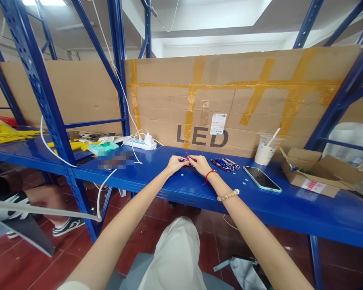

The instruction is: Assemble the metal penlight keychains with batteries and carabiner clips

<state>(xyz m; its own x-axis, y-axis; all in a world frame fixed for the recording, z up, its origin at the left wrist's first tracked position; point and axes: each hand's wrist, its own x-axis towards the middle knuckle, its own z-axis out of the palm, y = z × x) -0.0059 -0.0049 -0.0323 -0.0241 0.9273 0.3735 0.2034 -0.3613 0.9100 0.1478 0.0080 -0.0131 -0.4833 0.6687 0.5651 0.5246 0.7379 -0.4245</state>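
Both hands meet over the blue shelf table (157,173). My left hand (176,164) is closed, its fingers pinched on a small dark red-purple item (186,161). From the right, my right hand (199,164) pinches the same small item; its exact shape is mostly hidden by the fingers. A red string bracelet and a beaded one circle my right wrist and forearm. Just right of my right hand lies a group of several small pen-like items (225,164) in red, blue and white.
A phone (262,178), a cup with a straw (265,151) and an open cardboard box (316,173) stand to the right. A white power strip (140,143) and green packet (103,148) lie left. Cardboard (163,108) backs the table. A person's leg (48,197) shows far left.
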